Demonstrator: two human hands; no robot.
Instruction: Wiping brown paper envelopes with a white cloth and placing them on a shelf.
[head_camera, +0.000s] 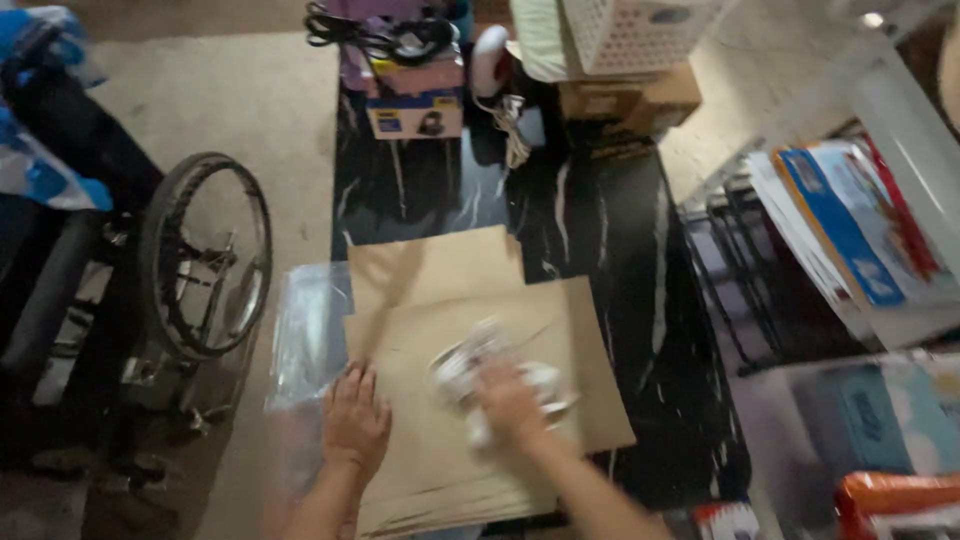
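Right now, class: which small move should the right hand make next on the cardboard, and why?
Probably sweep the white cloth onward across the brown cardboard sheet: the right hand presses it mid-sheet, blurred, while the left hand lies flat, steadying the sheet's left edge.

At the far end of your table (610, 230) sits a small box (414, 114) — blue and yellow, with a pink box (420, 74) stacked on it. Right of them is a brown carton (630, 100) under a white lattice basket (640, 30). Off to your right lean flat blue-and-red packs (850, 225); an orange packet (895, 495) shows at the bottom right corner.
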